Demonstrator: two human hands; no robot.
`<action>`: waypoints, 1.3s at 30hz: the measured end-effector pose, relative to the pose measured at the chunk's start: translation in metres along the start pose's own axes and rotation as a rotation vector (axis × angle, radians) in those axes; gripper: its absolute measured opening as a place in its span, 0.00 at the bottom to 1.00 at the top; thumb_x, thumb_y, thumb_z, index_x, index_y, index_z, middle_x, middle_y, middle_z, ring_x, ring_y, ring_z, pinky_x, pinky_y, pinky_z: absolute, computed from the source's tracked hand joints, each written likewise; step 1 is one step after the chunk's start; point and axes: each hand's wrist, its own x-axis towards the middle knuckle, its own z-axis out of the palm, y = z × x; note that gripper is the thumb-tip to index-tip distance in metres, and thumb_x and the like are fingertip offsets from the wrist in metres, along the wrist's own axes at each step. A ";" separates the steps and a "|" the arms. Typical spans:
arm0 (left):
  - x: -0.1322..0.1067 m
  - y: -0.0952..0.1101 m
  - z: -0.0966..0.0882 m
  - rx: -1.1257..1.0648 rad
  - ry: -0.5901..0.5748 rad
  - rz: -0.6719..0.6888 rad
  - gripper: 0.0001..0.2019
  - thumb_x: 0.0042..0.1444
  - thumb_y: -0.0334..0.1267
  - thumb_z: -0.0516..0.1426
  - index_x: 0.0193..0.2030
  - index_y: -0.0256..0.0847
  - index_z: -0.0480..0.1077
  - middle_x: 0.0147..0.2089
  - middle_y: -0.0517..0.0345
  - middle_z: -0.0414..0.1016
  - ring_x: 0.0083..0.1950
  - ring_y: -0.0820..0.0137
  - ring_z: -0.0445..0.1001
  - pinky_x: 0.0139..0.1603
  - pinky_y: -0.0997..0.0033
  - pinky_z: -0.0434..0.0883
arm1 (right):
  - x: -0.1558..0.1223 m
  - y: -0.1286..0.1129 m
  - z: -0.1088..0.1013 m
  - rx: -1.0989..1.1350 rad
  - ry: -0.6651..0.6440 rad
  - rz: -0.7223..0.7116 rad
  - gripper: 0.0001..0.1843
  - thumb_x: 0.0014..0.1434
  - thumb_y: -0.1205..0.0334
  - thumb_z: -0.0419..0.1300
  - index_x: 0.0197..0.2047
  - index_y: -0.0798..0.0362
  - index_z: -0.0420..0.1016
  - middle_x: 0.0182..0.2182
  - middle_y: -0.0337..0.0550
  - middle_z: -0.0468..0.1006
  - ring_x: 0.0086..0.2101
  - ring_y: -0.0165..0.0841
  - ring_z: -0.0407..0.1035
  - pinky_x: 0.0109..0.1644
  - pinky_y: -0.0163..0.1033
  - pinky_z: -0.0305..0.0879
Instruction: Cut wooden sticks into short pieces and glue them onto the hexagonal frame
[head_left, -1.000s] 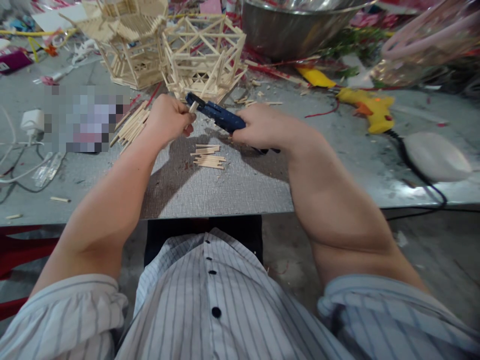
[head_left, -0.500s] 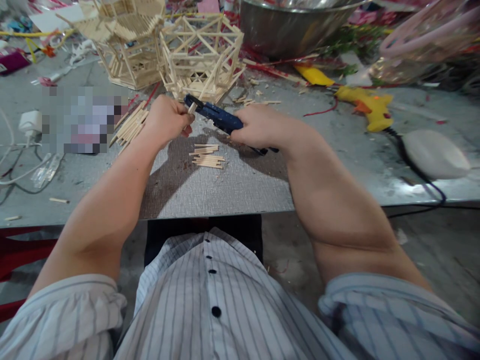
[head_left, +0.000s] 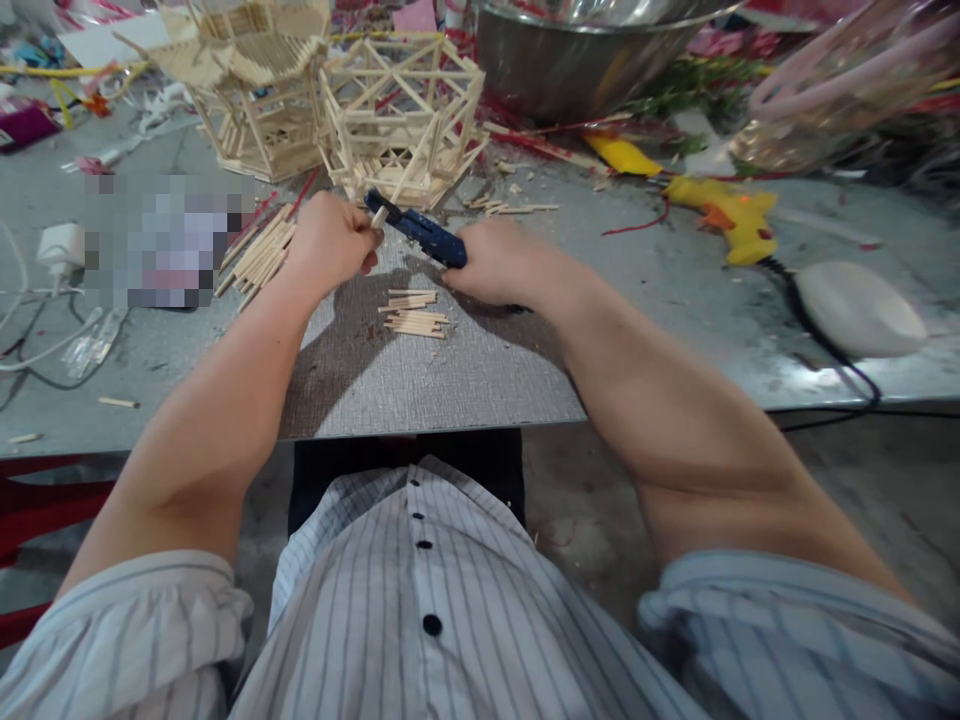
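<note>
My left hand (head_left: 336, 240) is closed, pinching a thin wooden stick (head_left: 380, 215) that slants up toward the frame behind it. Around my right hand's (head_left: 491, 262) grip is a pair of blue-handled cutters (head_left: 427, 236), their jaws at the stick just beside my left fingertips. Whether the blade has gone through the stick I cannot tell. Below the cutters lie short cut sticks (head_left: 415, 322) in a small group. A bundle of longer sticks (head_left: 259, 255) rests left of my left hand. Behind the hands stands an open stick frame (head_left: 405, 115).
A roofed stick model (head_left: 259, 110) stands at the back left. A metal bowl (head_left: 577, 60) sits behind. On the right are a yellow glue gun (head_left: 727, 215) with a black cord and a white oval object (head_left: 859, 308). A white charger (head_left: 61, 245) lies at the left.
My right hand has shifted a little left, and the cutters' lower handle has drawn in toward the upper one. My left hand and the stick have barely moved.
</note>
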 end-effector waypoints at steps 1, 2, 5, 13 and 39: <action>-0.001 0.001 0.000 0.025 0.046 0.002 0.11 0.51 0.42 0.56 0.20 0.45 0.71 0.24 0.56 0.76 0.33 0.63 0.77 0.38 0.65 0.70 | 0.000 -0.001 0.001 -0.011 0.011 0.003 0.12 0.54 0.55 0.65 0.40 0.52 0.78 0.34 0.52 0.79 0.41 0.47 0.75 0.42 0.46 0.69; -0.001 0.001 0.000 0.045 0.080 0.007 0.10 0.50 0.41 0.56 0.20 0.45 0.71 0.24 0.56 0.76 0.32 0.63 0.76 0.37 0.65 0.69 | 0.001 -0.002 0.002 -0.023 0.017 0.009 0.12 0.54 0.55 0.65 0.40 0.52 0.79 0.35 0.52 0.79 0.41 0.48 0.75 0.42 0.46 0.69; -0.002 0.002 0.000 0.071 0.106 0.012 0.11 0.51 0.42 0.56 0.20 0.46 0.71 0.23 0.56 0.75 0.33 0.63 0.76 0.38 0.65 0.69 | -0.001 -0.005 0.001 -0.041 0.022 0.040 0.12 0.54 0.56 0.64 0.40 0.53 0.80 0.35 0.55 0.80 0.42 0.49 0.75 0.43 0.48 0.70; -0.001 0.002 0.000 0.113 0.120 0.005 0.12 0.53 0.41 0.57 0.19 0.46 0.70 0.22 0.59 0.75 0.34 0.65 0.76 0.39 0.68 0.69 | 0.000 -0.004 0.008 -0.030 0.084 0.031 0.15 0.55 0.53 0.66 0.41 0.55 0.79 0.34 0.53 0.78 0.43 0.50 0.76 0.46 0.49 0.71; -0.010 0.004 0.000 -0.017 0.204 0.193 0.12 0.56 0.48 0.53 0.23 0.51 0.69 0.31 0.63 0.81 0.42 0.64 0.77 0.43 0.65 0.70 | -0.004 0.005 -0.018 -0.018 0.031 -0.077 0.20 0.58 0.64 0.55 0.54 0.53 0.71 0.52 0.57 0.77 0.49 0.47 0.71 0.50 0.47 0.66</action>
